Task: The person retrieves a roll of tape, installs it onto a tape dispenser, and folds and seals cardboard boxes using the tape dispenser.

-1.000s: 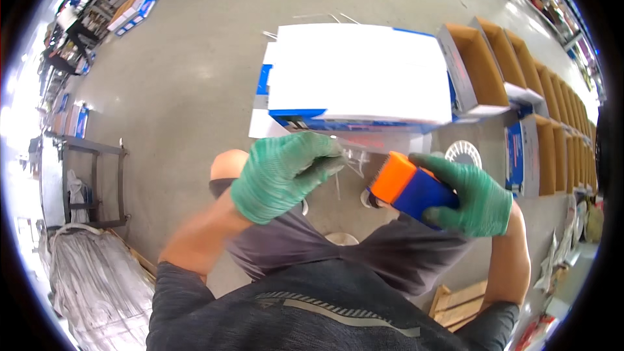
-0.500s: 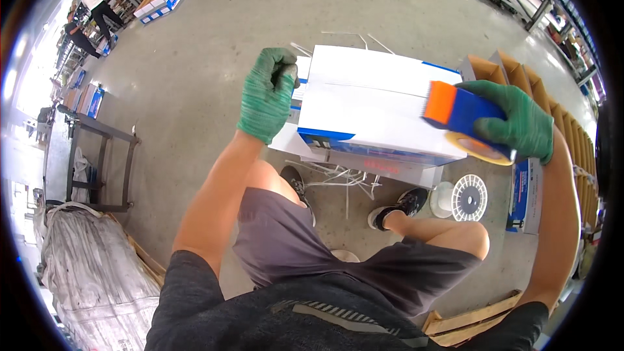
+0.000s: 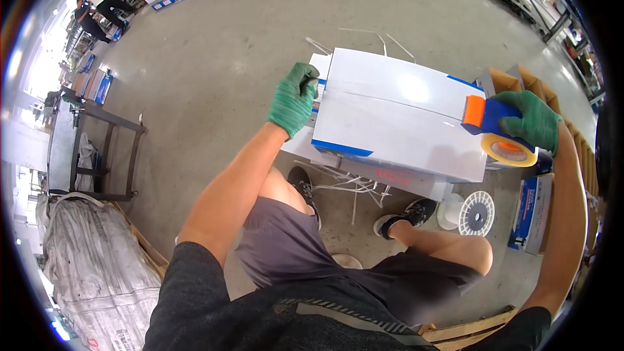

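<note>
A white carton (image 3: 390, 107) with blue edges lies in front of me, its top flaps meeting along a lengthwise seam. Green gloves cover both hands. At the carton's right end, my right hand (image 3: 534, 122) grips a blue and orange tape dispenser (image 3: 494, 117) carrying a yellowish roll of tape. My left hand (image 3: 291, 103) is closed beside the carton's left end; whatever its curled fingers hold, if anything, is hidden. Beneath the carton, part of another open box or flap (image 3: 426, 186) shows.
Loose white straps (image 3: 354, 185) lie on the floor around the carton. A white spool (image 3: 476, 213) stands near my foot, with a blue and white box (image 3: 530, 211) beyond it. Brown dividers (image 3: 552, 101) line the right. A metal-framed table (image 3: 107, 136) and a wrapped bundle (image 3: 97, 266) are left.
The tape dispenser in my right hand has moved right, to the carton's right end, and tilted. My left hand stays closed by the left end. The whole view has shifted slightly.
</note>
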Demonstrator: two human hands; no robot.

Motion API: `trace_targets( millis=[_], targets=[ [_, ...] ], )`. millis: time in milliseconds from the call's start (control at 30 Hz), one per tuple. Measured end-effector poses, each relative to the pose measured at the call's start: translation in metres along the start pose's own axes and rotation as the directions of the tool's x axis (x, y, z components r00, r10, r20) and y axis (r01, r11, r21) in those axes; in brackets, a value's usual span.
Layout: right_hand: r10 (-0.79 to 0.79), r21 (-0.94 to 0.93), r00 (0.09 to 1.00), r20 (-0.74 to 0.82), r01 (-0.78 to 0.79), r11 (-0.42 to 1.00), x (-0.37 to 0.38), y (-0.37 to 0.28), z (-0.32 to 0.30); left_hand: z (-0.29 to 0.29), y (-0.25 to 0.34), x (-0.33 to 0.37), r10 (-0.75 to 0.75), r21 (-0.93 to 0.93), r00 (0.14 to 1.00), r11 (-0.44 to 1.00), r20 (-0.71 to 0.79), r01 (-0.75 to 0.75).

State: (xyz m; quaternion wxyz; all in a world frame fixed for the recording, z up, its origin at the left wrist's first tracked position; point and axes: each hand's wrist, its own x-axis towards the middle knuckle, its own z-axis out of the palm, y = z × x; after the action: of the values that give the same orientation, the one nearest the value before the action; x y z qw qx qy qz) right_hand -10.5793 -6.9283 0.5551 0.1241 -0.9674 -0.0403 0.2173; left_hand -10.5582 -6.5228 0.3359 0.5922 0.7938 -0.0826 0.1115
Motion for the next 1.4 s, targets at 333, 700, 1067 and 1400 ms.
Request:
trace_targets(
  millis=[333, 700, 1067, 1400],
  targets=[
    [-0.038, -0.033, 0.999, -0.033, 0.037, 0.999, 0.015, 0.019, 0.007, 0.007, -0.002, 0.0, 0.094, 0.232, 0.995, 0.969, -0.026, -0.085],
    [-0.051, 0.021, 0.999, -0.006, 0.051, 0.998, 0.016, 0.012, 0.005, 0.009, -0.007, 0.0, 0.101, 0.313, 0.995, 0.945, 0.006, -0.098],
    [-0.003, -0.048, 1.0, 0.019, 0.004, 0.999, 0.023, 0.016, 0.008, 0.012, -0.005, -0.001, 0.086, 0.342, 0.996, 0.936, 0.02, -0.087],
    [-0.03, -0.062, 0.998, 0.063, 0.034, 0.998, 0.025, 0.011, 0.006, 0.009, -0.015, -0.003, 0.144, 0.4, 0.985, 0.9, 0.1, -0.172]
  ],
)
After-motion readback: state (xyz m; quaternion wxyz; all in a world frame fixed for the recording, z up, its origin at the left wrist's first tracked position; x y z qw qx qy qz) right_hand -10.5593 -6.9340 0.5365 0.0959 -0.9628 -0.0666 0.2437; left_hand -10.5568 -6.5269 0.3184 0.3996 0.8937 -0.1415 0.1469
